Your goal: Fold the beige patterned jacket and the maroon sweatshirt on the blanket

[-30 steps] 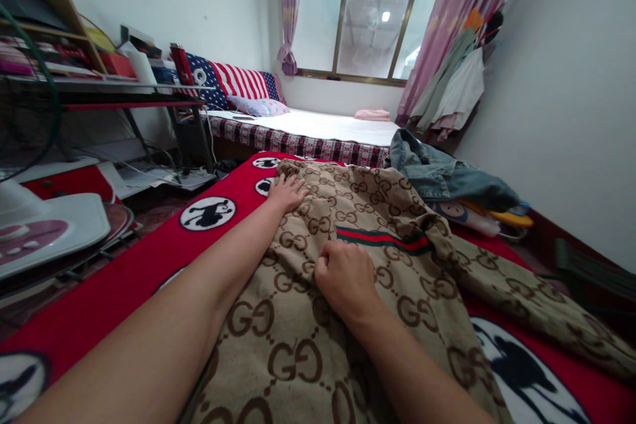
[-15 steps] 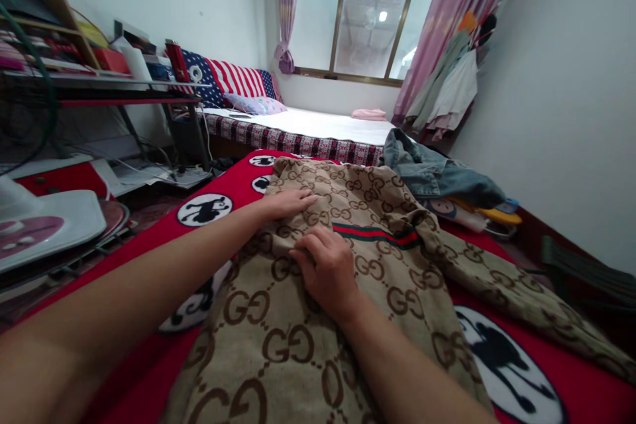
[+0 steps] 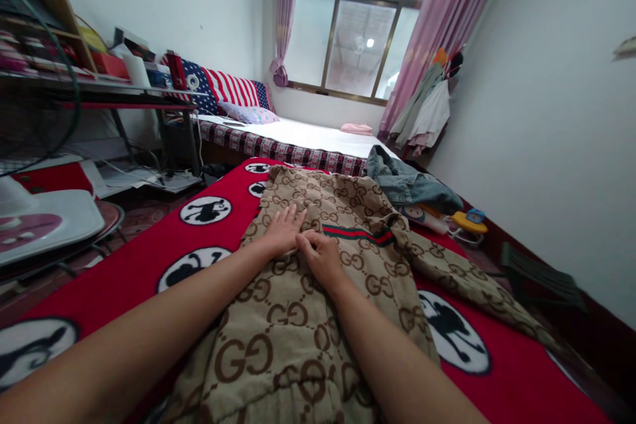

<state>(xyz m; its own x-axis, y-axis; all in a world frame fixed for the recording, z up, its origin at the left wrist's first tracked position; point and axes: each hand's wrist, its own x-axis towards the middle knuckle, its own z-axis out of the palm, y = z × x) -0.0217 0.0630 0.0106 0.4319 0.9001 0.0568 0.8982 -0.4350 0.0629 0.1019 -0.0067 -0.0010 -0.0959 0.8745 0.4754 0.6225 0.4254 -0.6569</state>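
A tan jacket with a brown interlocking-letter pattern lies spread on a red blanket with white circles and black figures. A green and red stripe crosses its chest, and one sleeve stretches out to the right. My left hand rests flat on the upper front, fingers spread. Right beside it, my right hand has its thumb and curled fingers pinched together at the middle of the jacket front. What those fingers hold is hidden beneath them.
Denim clothing is heaped at the far right edge of the blanket. Beyond stands a bed with a white sheet. A cluttered desk and a white plastic seat are on the left; a dark folding stool is on the right.
My left hand has slid back and spread its fingers, coming close to my right hand. My right hand has moved slightly up the jacket front. The camera view has tilted upward and shifted.
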